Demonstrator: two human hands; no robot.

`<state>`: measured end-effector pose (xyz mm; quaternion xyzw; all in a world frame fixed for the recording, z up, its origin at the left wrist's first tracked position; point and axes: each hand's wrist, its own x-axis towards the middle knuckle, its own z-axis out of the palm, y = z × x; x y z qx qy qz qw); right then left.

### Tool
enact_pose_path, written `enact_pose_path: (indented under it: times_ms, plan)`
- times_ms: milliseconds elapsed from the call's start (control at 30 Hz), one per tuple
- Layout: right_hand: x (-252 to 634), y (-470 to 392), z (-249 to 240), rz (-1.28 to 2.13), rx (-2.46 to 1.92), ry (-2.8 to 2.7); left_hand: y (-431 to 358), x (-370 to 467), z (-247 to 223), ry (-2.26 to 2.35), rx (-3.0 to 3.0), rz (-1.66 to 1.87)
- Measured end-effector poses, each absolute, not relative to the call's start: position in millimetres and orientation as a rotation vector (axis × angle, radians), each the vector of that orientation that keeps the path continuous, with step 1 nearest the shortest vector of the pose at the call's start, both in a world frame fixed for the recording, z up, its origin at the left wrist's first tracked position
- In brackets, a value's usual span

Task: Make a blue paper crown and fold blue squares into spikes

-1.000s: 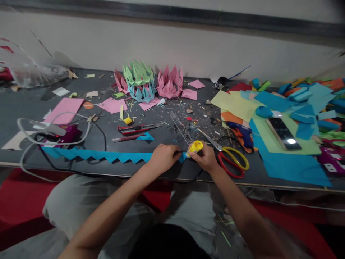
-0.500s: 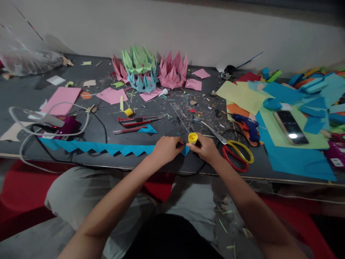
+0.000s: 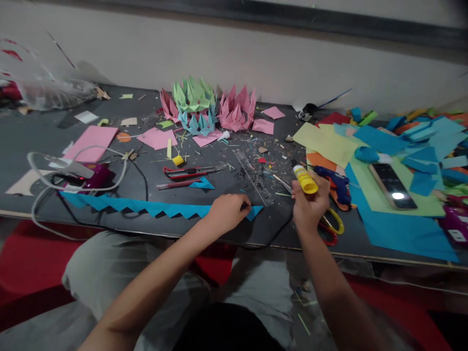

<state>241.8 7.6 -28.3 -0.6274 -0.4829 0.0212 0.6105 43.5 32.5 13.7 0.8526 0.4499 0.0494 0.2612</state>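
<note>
A long blue paper strip (image 3: 139,206) with zigzag triangular points along its lower edge lies near the table's front edge. My left hand (image 3: 229,212) rests on its right part, fingers curled and closed on the paper, and the strip's tip shows just past them. Up and to the right, my right hand (image 3: 312,202) grips a yellow glue stick (image 3: 305,179), held tilted above the table. Scissors (image 3: 335,222) with red and yellow handles lie partly hidden behind that hand. A yellow cap (image 3: 178,160) sits beyond the strip.
Folded paper crowns (image 3: 193,95) stand by the wall. A red cutter knife (image 3: 193,170), a clear ruler (image 3: 255,178) and paper scraps lie mid-table. On the right are a blue glue gun (image 3: 338,183), a phone (image 3: 393,186) and coloured sheets; a white cable (image 3: 124,168) loops left.
My right hand has moved away from the strip's right end, up and to the right, with the glue stick. My left hand stays on the strip. The whole view has shifted slightly.
</note>
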Motion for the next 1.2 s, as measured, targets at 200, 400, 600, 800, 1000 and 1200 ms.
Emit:
enact_pose_path:
  times_ms: [200, 400, 600, 800, 1000, 1200]
  plan:
    - [258.7, 3.2, -13.4, -0.117, -1.619, -1.450, 20.2, 34.7, 30.2, 1.180, 2.714, 0.500]
    - [259.2, 8.1, -13.5, 0.074, -1.652, -1.759, -1.9, 20.4, -0.6, 0.969, 2.988, 0.334]
    - [252.0, 19.9, -22.4, -0.183, -1.783, -2.242, -5.3, 11.5, -11.9, 0.966, 2.778, 0.493]
    - [249.1, 18.4, -28.8, -0.336, -1.815, -2.318, 15.1, -5.3, 12.4, 1.188, 2.555, 0.668]
    - [248.2, 15.1, -33.1, -0.344, -1.815, -2.294, 47.1, -32.2, 14.6, 1.647, 2.562, 0.578]
    - [254.6, 14.8, -39.2, -0.241, -1.810, -2.229, 59.1, -44.0, 10.9, 1.689, 2.657, 0.297]
